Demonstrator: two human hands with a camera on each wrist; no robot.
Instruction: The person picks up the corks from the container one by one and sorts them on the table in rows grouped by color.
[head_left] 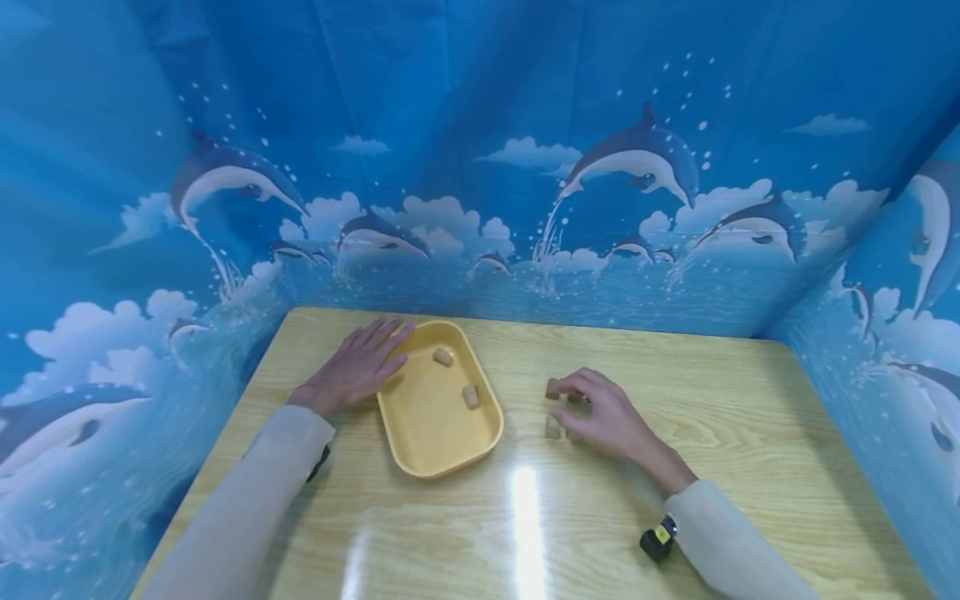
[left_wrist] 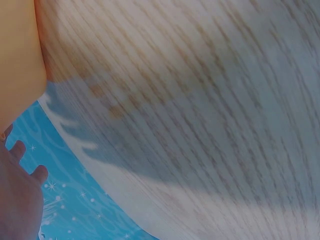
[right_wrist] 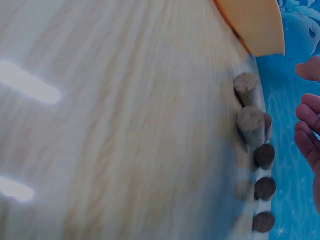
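Observation:
A yellow plastic tray (head_left: 438,429) lies on the table with two small tan corks (head_left: 443,357) inside, apart from each other. My left hand (head_left: 356,367) rests on the tray's left rim, fingers spread. In the left wrist view only part of this hand (left_wrist: 20,195) shows beside the tray wall (left_wrist: 17,55). My right hand (head_left: 600,412) hovers around several corks (head_left: 552,427), thumb and fingers apart. The right wrist view shows tapered corks (right_wrist: 250,125) standing in a group, the fingers (right_wrist: 311,107) clear of them with nothing between.
The wood-grain table (head_left: 600,533) reflects a bright streak of light near its front. A blue dolphin-printed sheet (head_left: 465,167) surrounds the back and sides. A black wrist device (head_left: 657,540) sits at my right sleeve.

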